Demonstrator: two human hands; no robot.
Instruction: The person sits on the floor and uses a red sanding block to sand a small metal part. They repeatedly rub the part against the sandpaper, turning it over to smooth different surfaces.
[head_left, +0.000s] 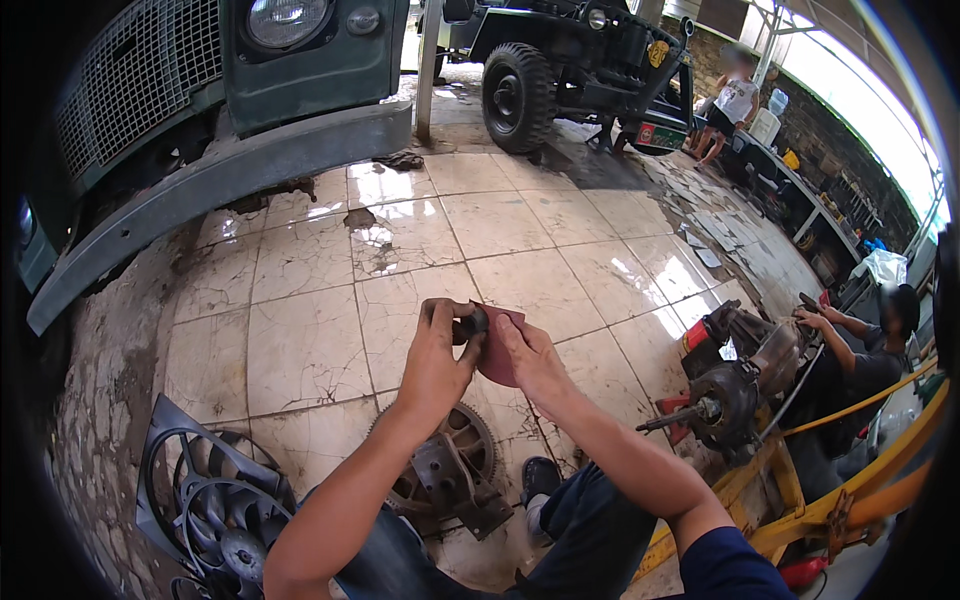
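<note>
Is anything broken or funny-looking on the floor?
Yes. Several floor tiles left of the middle look damaged, with thin cracks spreading across them. Near the grey bumper, a dark, rough patch interrupts the pale surface.

You get bright daylight, apparently from the blown-out white opening (pixel 855 85) at upper right, glaring off glossy cream square floor tiles (pixel 520 280); black fisheye vignetting rings your view, bending the grey metal bumper (pixel 225 175).

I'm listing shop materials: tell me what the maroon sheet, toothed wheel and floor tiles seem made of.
Maroon sheet: probably abrasive paper; matte, thin, curved. Toothed wheel: likely cast iron or steel, dull, with brownish rust-like colouring. Floor tiles: seemingly glazed ceramic, given glossy reflections.
</note>
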